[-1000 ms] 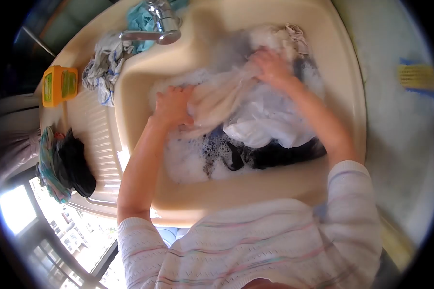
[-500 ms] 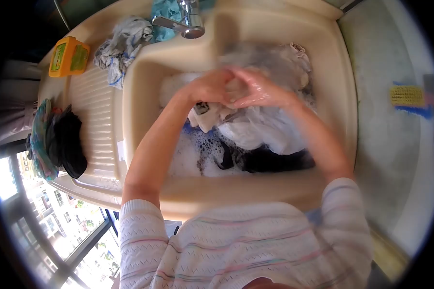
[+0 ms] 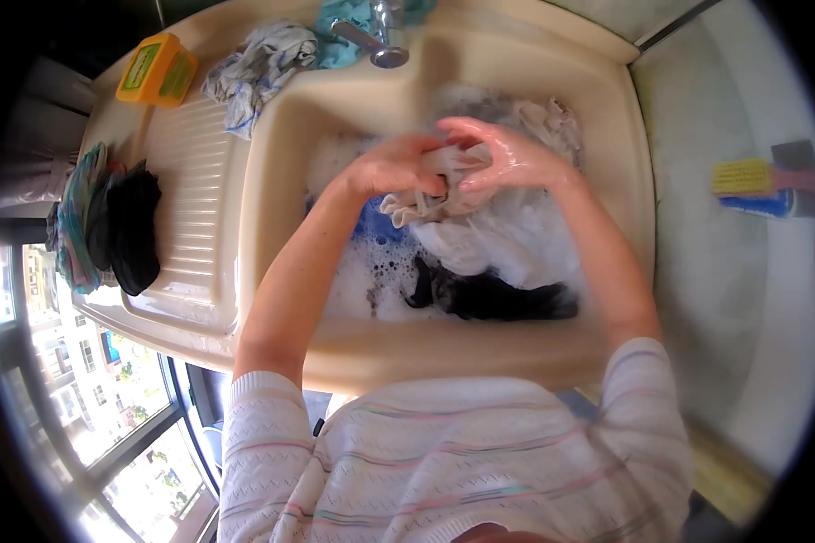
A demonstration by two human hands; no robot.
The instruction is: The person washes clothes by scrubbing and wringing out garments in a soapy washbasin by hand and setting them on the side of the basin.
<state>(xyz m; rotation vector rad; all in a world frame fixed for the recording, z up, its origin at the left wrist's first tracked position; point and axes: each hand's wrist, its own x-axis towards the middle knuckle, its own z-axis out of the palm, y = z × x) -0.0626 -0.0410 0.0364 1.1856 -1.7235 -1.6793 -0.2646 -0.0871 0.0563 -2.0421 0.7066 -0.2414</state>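
Note:
Both hands are over the soapy basin. My left hand has its fingers wrapped round one side of a bunched pale cloth. Against the cloth's other side rests my right hand, thumb and fingers curved about it. The cloth's lower edge hangs in folds below my left hand. Beneath lie a white cloth, a black cloth and something blue in the suds. Another pale cloth lies at the basin's back right.
A chrome tap stands behind the basin, beside a teal cloth. On the left ledge are a grey-white cloth, a yellow container, and dark and striped cloths. A yellow-and-blue brush is at the right.
My hands have come together from wide apart, and the pale cloth, earlier spread between them, is now bunched. The blue item shows more. The whole view has shifted.

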